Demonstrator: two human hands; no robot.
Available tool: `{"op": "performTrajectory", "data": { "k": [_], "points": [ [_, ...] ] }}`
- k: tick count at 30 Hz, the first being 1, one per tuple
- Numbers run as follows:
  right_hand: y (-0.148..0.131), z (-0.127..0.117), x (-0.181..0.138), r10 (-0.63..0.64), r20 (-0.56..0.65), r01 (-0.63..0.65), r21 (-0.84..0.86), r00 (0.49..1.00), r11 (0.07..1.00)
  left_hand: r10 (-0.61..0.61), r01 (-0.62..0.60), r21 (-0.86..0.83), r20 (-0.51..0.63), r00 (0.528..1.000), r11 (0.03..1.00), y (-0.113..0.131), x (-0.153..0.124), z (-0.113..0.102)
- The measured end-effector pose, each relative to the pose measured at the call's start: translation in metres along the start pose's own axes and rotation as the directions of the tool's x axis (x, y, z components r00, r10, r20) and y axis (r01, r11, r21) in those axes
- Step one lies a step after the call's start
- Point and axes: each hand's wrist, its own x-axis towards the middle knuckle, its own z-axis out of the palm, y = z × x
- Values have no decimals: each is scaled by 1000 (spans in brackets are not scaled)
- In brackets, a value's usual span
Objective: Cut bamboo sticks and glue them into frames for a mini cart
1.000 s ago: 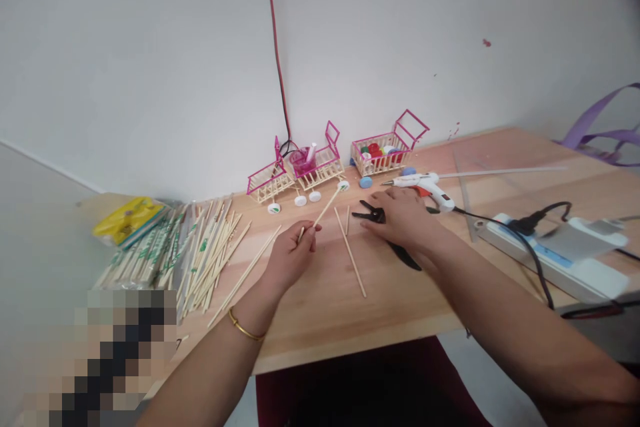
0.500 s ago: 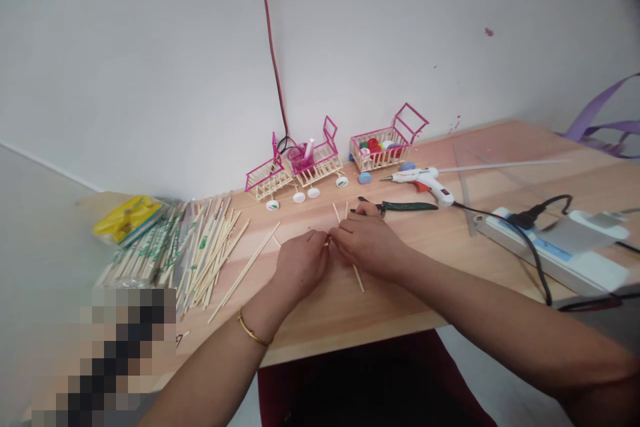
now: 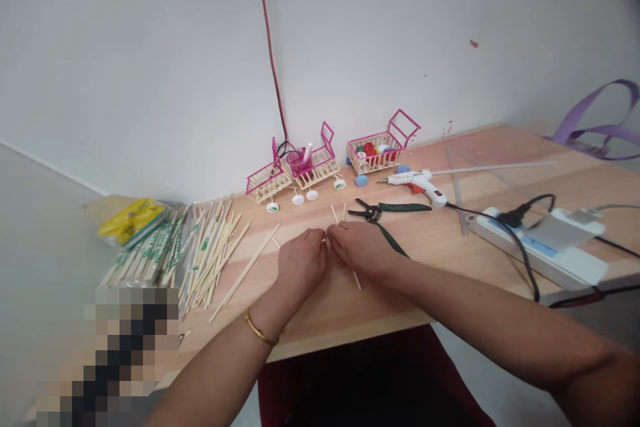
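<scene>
My left hand (image 3: 303, 259) and my right hand (image 3: 357, 247) meet fingertip to fingertip low over the table. Both are closed in a pinch, and whatever lies between the fingers is too small and hidden to make out. Beneath my right hand, a thin wooden stick (image 3: 357, 280) pokes out towards me, and stick ends show beyond its knuckles. Just past that hand lies a pair of pliers (image 3: 404, 207) with dark green handles, jaws apart. Left of my left hand, two long sticks (image 3: 244, 273) rest side by side.
Small stick-built carts (image 3: 373, 153) with pink trim and bottle-cap wheels stand along the wall. A white glue gun (image 3: 415, 180) lies at right, its cord near a power strip (image 3: 545, 247). Loose sticks (image 3: 215, 253) and packed sticks (image 3: 145, 253) are at left. The wooden table's (image 3: 320, 337) front edge is near me.
My right hand has drawn slightly back from the pliers, so their jaws and second handle now show. The fingertips remain together. The view has shifted slightly.
</scene>
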Motion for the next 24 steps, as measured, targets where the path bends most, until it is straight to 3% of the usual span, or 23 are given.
{"op": "performTrajectory", "data": {
  "k": [3,5,8,12,15,18,21,24],
  "points": [
    [5,-2,0,-8,-85,22,172,996,985,13,-43,-279,-109,994,959,-5,2,0],
    [10,-3,1,-46,-162,98,330,986,939,4,-66,-507,-123,992,860,-11,4,0],
    [18,-4,2,-77,-272,205,482,959,852,-15,-24,-790,-43,999,613,-17,6,2],
    [24,-1,5,-70,-341,256,540,938,802,-31,92,-982,88,996,162,-19,9,8],
    [26,0,7,33,-219,142,731,975,668,-59,136,-983,144,988,-125,-22,13,10],
    [28,0,8,112,-29,-22,904,993,428,-103,201,-935,239,965,-291,-27,15,6],
    [28,3,10,139,88,-121,960,986,251,-138,259,-896,326,935,-360,-33,17,2],
    [27,6,11,160,124,-157,964,979,216,-153,287,-892,357,922,-349,-33,17,1]
  ]
}}
